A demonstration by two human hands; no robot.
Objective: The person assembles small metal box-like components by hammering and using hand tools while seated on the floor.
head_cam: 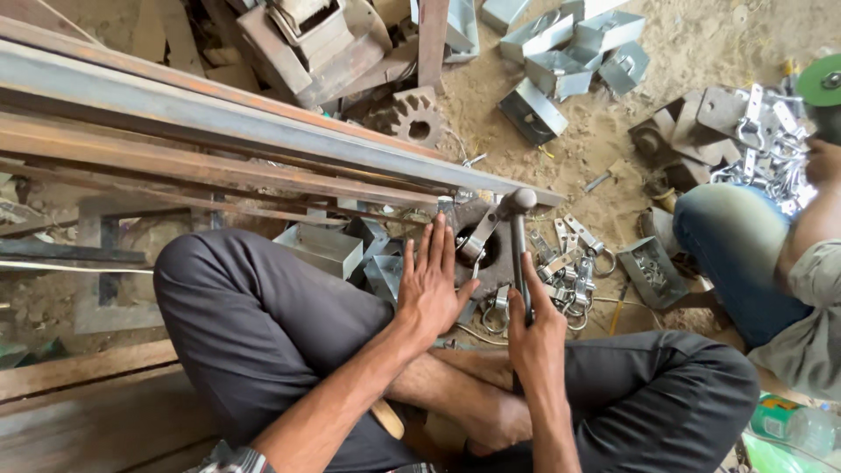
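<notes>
Your right hand (536, 337) is clenched around the handle of a hammer (519, 235), whose head sits over a metal clasp (476, 238) lying on the steel block (493, 263) on the sandy floor (604, 140) in front of your crossed legs. Your left hand (429, 285) lies flat and released, fingers spread, touching the clasp's edge. The clasp looks stiff, light and slippery; pinch its long strap, clear of the hammer's head.

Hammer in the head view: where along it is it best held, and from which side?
Judging by its pose, grip the hammer low on its dark handle, from the near end, as the right hand does. The handle runs straight toward the person; the metal head rests far off over the strap on the block.
</notes>
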